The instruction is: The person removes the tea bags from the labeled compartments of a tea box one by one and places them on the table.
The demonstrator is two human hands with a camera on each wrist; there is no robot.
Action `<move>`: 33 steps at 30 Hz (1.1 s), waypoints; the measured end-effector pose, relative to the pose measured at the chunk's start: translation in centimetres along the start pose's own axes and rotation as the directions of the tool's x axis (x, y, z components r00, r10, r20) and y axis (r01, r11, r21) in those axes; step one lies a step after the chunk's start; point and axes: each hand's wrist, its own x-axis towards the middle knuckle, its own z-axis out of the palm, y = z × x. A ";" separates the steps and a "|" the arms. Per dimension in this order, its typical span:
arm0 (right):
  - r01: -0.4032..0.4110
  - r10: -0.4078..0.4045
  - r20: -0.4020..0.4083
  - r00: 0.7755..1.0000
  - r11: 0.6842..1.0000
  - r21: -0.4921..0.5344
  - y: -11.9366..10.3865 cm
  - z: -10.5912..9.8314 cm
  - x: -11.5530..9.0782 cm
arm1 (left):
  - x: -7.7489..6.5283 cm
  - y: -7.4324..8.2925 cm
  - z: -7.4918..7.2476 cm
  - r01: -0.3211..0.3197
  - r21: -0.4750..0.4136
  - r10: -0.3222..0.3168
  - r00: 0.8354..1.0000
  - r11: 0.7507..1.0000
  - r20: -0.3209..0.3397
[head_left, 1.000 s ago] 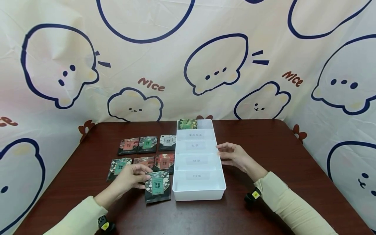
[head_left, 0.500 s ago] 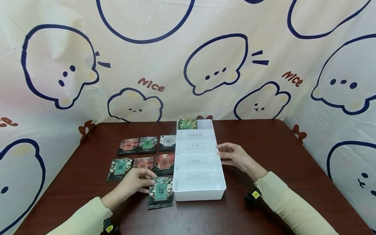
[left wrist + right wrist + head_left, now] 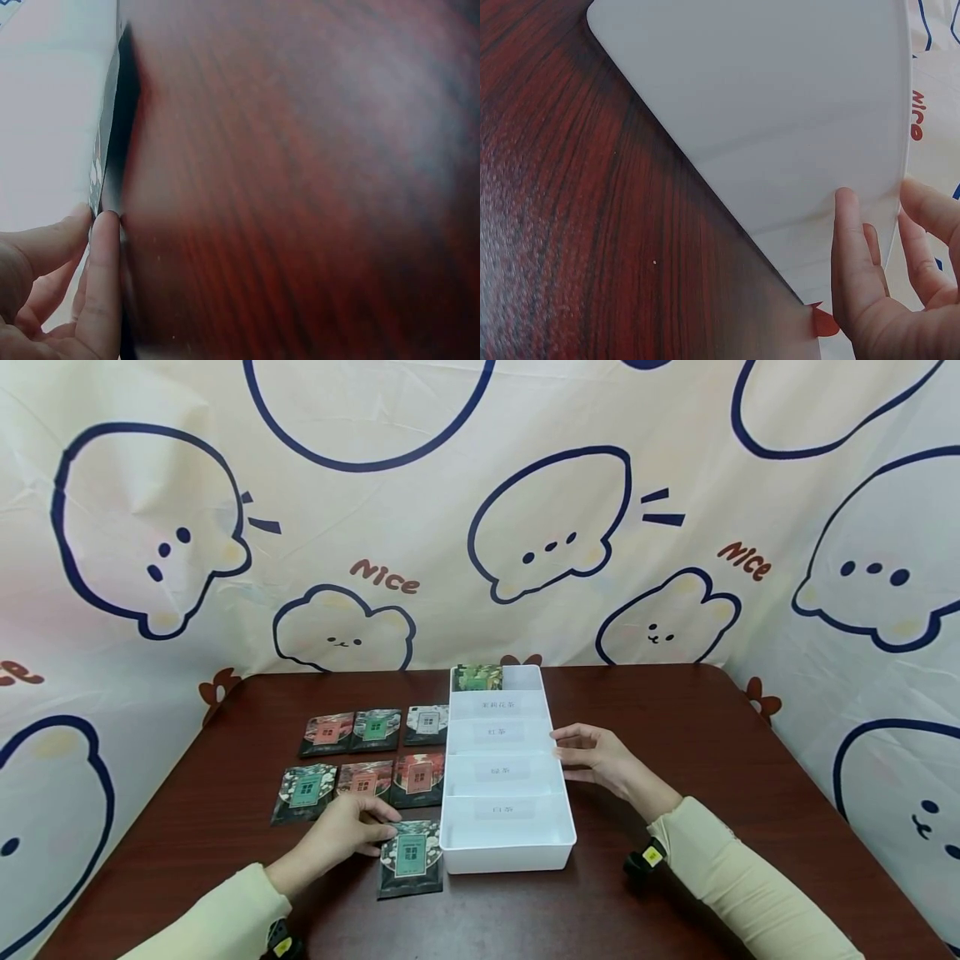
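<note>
My left hand (image 3: 341, 832) pinches the left edge of a dark tea packet (image 3: 411, 858) with a teal label and white flower print. In the left wrist view, thumb and fingers hold this tea packet (image 3: 115, 120) edge-on, by the table surface. It lies just left of the near end of a long white divided box (image 3: 508, 860). My right hand (image 3: 603, 762) touches the box's right side with fairly straight fingers. In the right wrist view, those fingertips (image 3: 845, 202) rest against the white box wall (image 3: 780, 97).
Several more tea packets lie left of the box: red (image 3: 327, 733), green (image 3: 377, 729), pale grey (image 3: 427, 725), teal (image 3: 303, 792) and others. A green packet (image 3: 477, 677) stands in the box's far compartment. Paper labels (image 3: 498, 704) mark the dividers. A printed cloth (image 3: 450, 527) hangs behind the table.
My left hand has moved the teal-labelled tea packet slightly right and toward me, beside the box's near end. The right hand and box have stayed in place.
</note>
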 end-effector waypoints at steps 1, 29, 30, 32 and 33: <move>0.000 0.000 0.001 1.000 1.000 -0.001 0.0 0.0 0.0 | 0.0 0.0 0.0 0.003 0.004 -0.003 1.000 1.000 -0.001; 0.001 -0.001 -0.003 1.000 1.000 0.008 0.2 0.0 0.0 | -0.1 0.2 0.9 -0.012 0.137 0.019 0.998 0.990 -0.054; 0.002 -0.002 -0.002 1.000 1.000 0.009 0.2 0.0 0.0 | -0.1 0.2 0.9 -0.008 0.136 0.016 0.998 0.991 -0.057; 0.002 -0.002 -0.003 1.000 1.000 0.010 0.2 0.0 0.0 | -0.1 0.2 1.0 -0.003 0.136 0.011 0.998 0.991 -0.061; 0.002 -0.002 -0.003 1.000 1.000 0.009 0.2 0.0 0.0 | 0.0 0.2 1.0 0.000 0.136 0.009 0.998 0.991 -0.063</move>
